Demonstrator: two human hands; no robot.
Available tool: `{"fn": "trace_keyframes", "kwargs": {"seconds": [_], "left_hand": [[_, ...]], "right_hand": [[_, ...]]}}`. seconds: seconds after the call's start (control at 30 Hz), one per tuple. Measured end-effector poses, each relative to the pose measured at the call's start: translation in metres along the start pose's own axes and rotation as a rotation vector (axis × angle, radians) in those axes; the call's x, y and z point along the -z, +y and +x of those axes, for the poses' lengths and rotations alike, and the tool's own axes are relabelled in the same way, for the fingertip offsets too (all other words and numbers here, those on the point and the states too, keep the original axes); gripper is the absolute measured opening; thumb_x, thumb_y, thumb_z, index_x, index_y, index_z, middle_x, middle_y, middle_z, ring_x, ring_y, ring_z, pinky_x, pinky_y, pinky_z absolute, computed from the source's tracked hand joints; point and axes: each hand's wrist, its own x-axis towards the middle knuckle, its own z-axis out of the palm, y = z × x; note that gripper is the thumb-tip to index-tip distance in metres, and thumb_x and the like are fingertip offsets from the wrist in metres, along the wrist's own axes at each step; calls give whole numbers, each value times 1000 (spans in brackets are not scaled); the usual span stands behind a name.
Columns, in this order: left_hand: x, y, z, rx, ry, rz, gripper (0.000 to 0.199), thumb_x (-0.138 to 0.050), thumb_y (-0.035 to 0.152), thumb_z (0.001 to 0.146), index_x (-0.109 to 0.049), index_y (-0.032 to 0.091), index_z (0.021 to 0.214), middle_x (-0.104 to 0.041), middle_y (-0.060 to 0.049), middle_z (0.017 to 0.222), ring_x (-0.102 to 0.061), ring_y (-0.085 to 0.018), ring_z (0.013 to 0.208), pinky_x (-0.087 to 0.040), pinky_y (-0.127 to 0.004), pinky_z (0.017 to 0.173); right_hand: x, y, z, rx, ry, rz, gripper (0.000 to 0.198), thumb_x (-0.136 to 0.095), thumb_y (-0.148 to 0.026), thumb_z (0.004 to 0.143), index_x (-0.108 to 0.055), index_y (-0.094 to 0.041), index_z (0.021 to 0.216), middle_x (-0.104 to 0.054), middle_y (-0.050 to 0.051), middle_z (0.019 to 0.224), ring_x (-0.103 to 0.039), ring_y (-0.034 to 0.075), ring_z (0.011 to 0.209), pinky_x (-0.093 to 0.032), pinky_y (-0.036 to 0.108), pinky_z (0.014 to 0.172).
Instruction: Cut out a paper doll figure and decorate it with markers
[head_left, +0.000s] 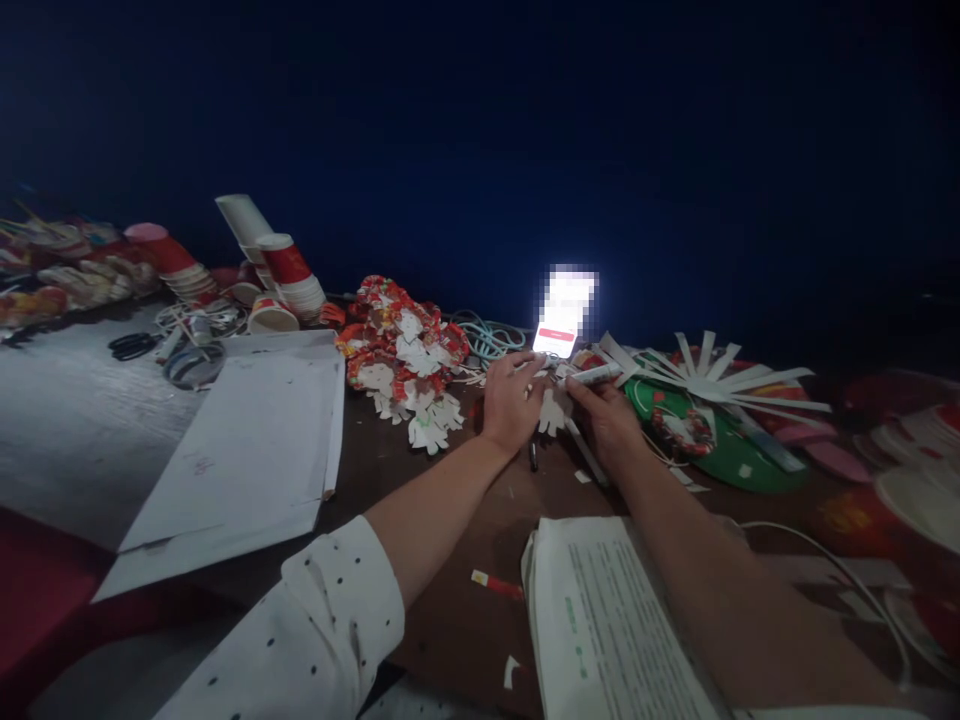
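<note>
My left hand (511, 402) is closed, its fingertips pressed together just below a lit phone (555, 340) that stands tilted at the back of the brown table (442, 545). What those fingers pinch is too small to tell. Beside it, my right hand (611, 425) grips a whitish tube-like piece (596, 375) between thumb and fingers. A white paper cutout shaped like a hand (553, 412) shows between my hands. Below them lie a dark pen (533, 455) and a white strip (586, 450).
Left of my hands is a heap of red and white paper cutouts (427, 425). Farther left are a large white board (240, 450), stacked paper cups (289, 270) and a tape roll (193, 365). A green disc (720, 460), a slitted white cup (712, 385) and printed sheets (592, 610) lie rightward.
</note>
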Motion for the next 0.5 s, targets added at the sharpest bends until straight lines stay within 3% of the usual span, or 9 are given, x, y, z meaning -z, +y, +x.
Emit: {"fn": "trace_keyframes", "kwargs": {"seconds": [0.1, 0.5], "left_hand": [[0, 4, -2, -67, -26, 36, 22, -59, 28, 86, -71, 22, 104, -66, -6, 110, -55, -19, 107, -41, -37, 99], [4, 10, -4, -39, -85, 99, 21, -55, 32, 89, -74, 25, 96, -67, -5, 108, -54, -19, 107, -38, -37, 98]], "right_hand": [[2, 1, 1, 1, -7, -14, 40, -80, -41, 66, -69, -22, 100, -74, 4, 101, -69, 26, 96, -53, 42, 92], [3, 2, 1, 34, -3, -65, 38, -80, -43, 64, -70, -22, 95, -74, 4, 95, -69, 27, 91, -56, 42, 84]]}}
